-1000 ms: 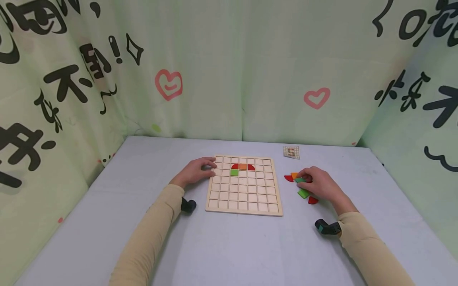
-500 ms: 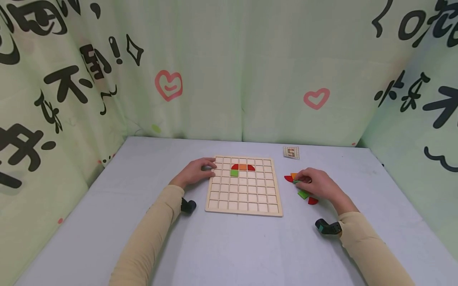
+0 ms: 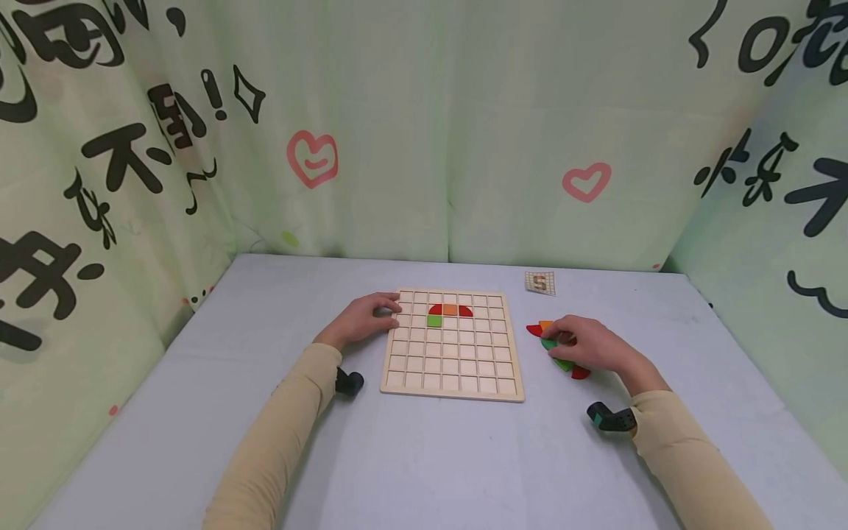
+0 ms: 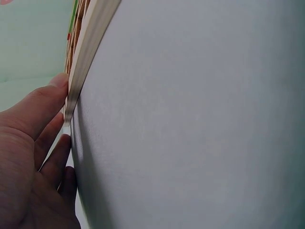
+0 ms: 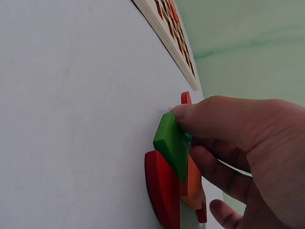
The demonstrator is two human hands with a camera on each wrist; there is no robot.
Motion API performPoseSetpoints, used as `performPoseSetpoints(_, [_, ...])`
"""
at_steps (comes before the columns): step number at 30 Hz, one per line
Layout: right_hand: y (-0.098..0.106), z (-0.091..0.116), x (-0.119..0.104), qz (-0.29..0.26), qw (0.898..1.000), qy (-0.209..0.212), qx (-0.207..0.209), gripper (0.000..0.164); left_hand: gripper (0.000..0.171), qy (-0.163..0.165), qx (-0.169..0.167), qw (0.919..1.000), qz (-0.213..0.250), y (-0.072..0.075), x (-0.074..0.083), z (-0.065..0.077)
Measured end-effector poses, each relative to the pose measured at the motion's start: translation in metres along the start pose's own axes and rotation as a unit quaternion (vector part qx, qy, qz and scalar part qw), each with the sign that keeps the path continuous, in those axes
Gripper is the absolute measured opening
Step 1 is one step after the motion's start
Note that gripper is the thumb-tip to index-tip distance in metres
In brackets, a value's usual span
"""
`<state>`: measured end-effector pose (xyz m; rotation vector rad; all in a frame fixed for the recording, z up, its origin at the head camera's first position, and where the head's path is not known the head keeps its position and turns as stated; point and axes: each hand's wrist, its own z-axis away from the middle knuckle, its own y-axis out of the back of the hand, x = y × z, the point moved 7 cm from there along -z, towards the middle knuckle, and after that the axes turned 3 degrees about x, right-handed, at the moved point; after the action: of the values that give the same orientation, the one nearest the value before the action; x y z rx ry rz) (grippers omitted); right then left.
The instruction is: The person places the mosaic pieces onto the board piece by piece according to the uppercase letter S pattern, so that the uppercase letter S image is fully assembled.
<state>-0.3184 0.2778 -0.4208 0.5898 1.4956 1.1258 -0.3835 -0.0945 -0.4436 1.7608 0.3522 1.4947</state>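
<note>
A square wooden grid board (image 3: 457, 361) lies on the table, with red quarter-round pieces (image 3: 466, 311), an orange square (image 3: 450, 309) and a green square (image 3: 433, 321) set in its upper cells. At the board's upper left edge rests my left hand (image 3: 361, 318), its thumb against the wooden side in the left wrist view. My right hand (image 3: 592, 344) is over the loose pieces right of the board. In the right wrist view its thumb touches a green square block (image 5: 172, 145); bent fingers are behind. A teal piece (image 3: 547, 344) shows between thumb and forefinger; whether it is gripped is unclear.
Loose red (image 3: 580, 373) and orange (image 3: 545, 324) pieces lie around the right hand. A small patterned card (image 3: 539, 283) lies near the table's back edge. Green printed curtains (image 3: 397, 147) surround the white-covered table (image 3: 437, 464).
My right hand has shifted slightly toward me, from the teal piece to the green block, and its thumb and forefinger have spread. The left hand and the board stay put.
</note>
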Motion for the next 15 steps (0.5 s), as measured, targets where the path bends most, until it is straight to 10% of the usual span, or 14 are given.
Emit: performPoseSetpoints(15, [0.0001, -0.0024, -0.0041, -0.005, 1.000, 0.010, 0.000, 0.026, 0.032, 0.000, 0.002, 1.0000, 0.006, -0.0012, -0.0008, 0.0003])
